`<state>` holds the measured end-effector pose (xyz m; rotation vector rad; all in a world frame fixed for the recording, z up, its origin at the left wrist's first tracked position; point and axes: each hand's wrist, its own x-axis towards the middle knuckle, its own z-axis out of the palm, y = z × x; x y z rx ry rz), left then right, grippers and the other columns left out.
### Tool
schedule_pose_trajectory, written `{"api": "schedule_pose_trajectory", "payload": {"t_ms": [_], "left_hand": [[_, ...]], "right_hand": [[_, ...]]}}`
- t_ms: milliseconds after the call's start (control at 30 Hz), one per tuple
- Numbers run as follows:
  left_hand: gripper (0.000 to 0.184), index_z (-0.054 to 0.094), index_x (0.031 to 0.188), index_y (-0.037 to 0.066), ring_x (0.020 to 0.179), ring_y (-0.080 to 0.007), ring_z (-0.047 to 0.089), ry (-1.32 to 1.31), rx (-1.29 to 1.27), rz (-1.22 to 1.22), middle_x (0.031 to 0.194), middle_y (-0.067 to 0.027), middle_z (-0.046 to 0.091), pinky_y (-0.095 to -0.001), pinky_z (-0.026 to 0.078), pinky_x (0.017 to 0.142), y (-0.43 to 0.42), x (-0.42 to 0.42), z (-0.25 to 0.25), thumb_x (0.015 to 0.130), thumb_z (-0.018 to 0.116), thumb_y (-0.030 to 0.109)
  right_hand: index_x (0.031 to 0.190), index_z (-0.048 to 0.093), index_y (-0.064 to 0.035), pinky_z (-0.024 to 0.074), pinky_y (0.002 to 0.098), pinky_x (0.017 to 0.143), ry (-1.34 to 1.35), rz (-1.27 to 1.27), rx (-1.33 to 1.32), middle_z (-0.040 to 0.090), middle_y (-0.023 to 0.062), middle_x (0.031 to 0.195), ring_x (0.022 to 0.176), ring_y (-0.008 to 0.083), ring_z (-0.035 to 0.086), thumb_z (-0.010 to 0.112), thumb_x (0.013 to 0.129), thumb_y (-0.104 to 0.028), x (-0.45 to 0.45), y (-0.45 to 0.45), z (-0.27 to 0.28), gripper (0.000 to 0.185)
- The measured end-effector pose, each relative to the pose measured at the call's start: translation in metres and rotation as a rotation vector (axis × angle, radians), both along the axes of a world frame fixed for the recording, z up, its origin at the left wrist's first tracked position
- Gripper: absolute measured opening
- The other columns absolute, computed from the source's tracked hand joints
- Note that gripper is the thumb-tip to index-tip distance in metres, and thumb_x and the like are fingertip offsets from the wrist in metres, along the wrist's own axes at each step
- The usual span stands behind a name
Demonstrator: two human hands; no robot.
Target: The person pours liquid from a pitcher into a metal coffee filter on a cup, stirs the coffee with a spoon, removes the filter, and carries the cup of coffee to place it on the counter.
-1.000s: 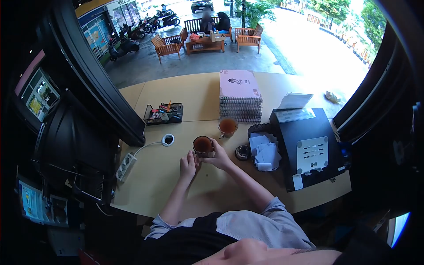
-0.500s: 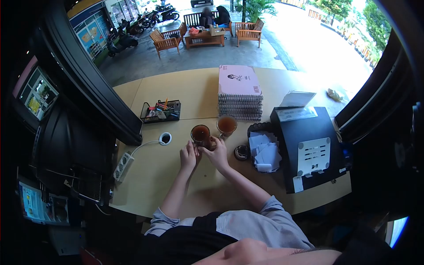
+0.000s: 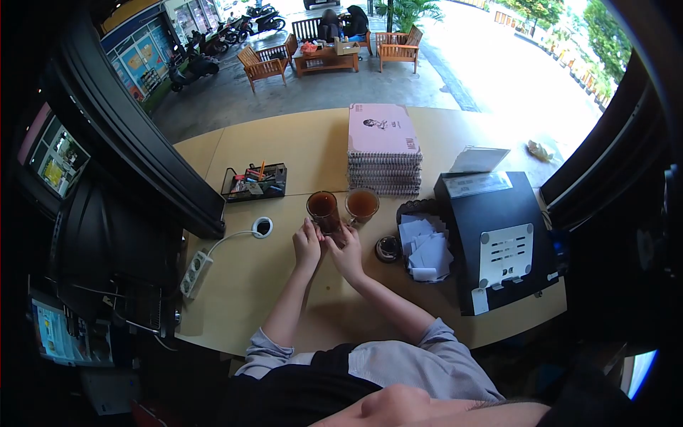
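A glass mug of dark reddish-brown drink (image 3: 323,206) is held between both hands, near the middle of the counter. My left hand (image 3: 306,242) has its fingers closed against the mug's near left side. On the near right side, my right hand (image 3: 346,248) is wrapped round the lower part of the same mug. A second glass cup of lighter brown drink (image 3: 363,204) stands just to the right, very near the held mug. Behind the cups rises a stack of spiral-bound menus with a pink cover (image 3: 384,132).
On the wooden counter (image 3: 284,313) are a black mesh tray of pens (image 3: 254,182), a power strip (image 3: 196,274), a small dark round dish (image 3: 388,248), a basket of paper slips (image 3: 427,249) and a black slanted stand (image 3: 491,235). Two people sit outside on a bench.
The held mug and both hands have moved forward, away from my body, until the mug is beside the second cup. The hands stay on the mug. The view has shifted slightly.
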<state>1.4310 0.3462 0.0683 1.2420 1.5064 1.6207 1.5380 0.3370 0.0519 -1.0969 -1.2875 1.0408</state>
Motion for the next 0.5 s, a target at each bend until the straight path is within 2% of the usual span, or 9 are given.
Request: {"api": "schedule_pose_trajectory", "payload": {"t_ms": [133, 200, 233, 300, 400, 500], "left_hand": [[0.049, 0.047, 0.065, 0.000, 0.052, -0.0141, 0.050, -0.024, 0.022, -0.005, 0.055, -0.0036, 0.047, -0.0294, 0.043, 0.054, 0.005, 0.005, 0.000, 0.103, 0.031, 0.028], [0.049, 0.047, 0.066, -0.001, 0.054, -0.0156, 0.052, 0.004, 0.068, 0.004, 0.056, -0.0048, 0.050, -0.0307, 0.044, 0.055, 0.008, 0.006, -0.001, 0.103, 0.032, 0.028], [0.049, 0.047, 0.066, -0.001, 0.054, -0.0156, 0.052, 0.005, 0.067, 0.004, 0.056, -0.0048, 0.050, -0.0307, 0.044, 0.055, 0.008, 0.007, 0.001, 0.103, 0.032, 0.028], [0.050, 0.045, 0.067, 0.001, 0.060, -0.0148, 0.053, 0.069, 0.012, 0.002, 0.061, -0.0037, 0.049, -0.0296, 0.045, 0.060, 0.007, 0.009, 0.005, 0.104, 0.029, 0.031], [0.051, 0.044, 0.066, 0.001, 0.061, -0.0152, 0.054, 0.072, -0.008, 0.010, 0.060, -0.0045, 0.050, -0.0300, 0.045, 0.061, 0.011, 0.014, 0.009, 0.103, 0.029, 0.031], [0.051, 0.044, 0.066, 0.001, 0.060, -0.0151, 0.054, 0.088, -0.014, 0.015, 0.060, -0.0051, 0.051, -0.0304, 0.045, 0.061, 0.012, 0.017, 0.011, 0.103, 0.029, 0.031]], "right_hand": [[0.131, 0.044, 0.0070, 0.0507, 0.0310, 0.088, 0.022, 0.038, -0.058, 0.045, 0.0162, 0.125, 0.106, 0.0229, 0.061, 0.068, 0.082, -0.008, 0.007, -0.002, 0.011, 0.056], [0.130, 0.045, 0.0070, 0.0444, 0.0325, 0.097, -0.058, 0.052, -0.084, 0.044, 0.0175, 0.131, 0.117, 0.0265, 0.054, 0.066, 0.082, -0.007, 0.010, -0.005, 0.016, 0.055], [0.130, 0.045, 0.0070, 0.0444, 0.0325, 0.097, -0.057, 0.051, -0.085, 0.044, 0.0175, 0.131, 0.117, 0.0265, 0.054, 0.066, 0.082, -0.007, 0.010, -0.005, 0.015, 0.055], [0.134, 0.041, 0.0066, 0.0360, 0.0329, 0.105, -0.016, 0.093, -0.090, 0.039, 0.0197, 0.139, 0.128, 0.0284, 0.043, 0.064, 0.080, -0.006, 0.010, -0.005, 0.012, 0.059], [0.138, 0.036, 0.0064, 0.0325, 0.0334, 0.107, 0.063, 0.124, -0.080, 0.035, 0.0210, 0.143, 0.133, 0.0285, 0.037, 0.062, 0.080, -0.006, 0.006, -0.005, 0.004, 0.064], [0.141, 0.032, 0.0040, 0.0323, 0.0357, 0.109, -0.014, 0.134, -0.018, 0.032, 0.0210, 0.144, 0.133, 0.0295, 0.036, 0.061, 0.082, -0.006, 0.006, 0.000, -0.006, 0.067]]}}
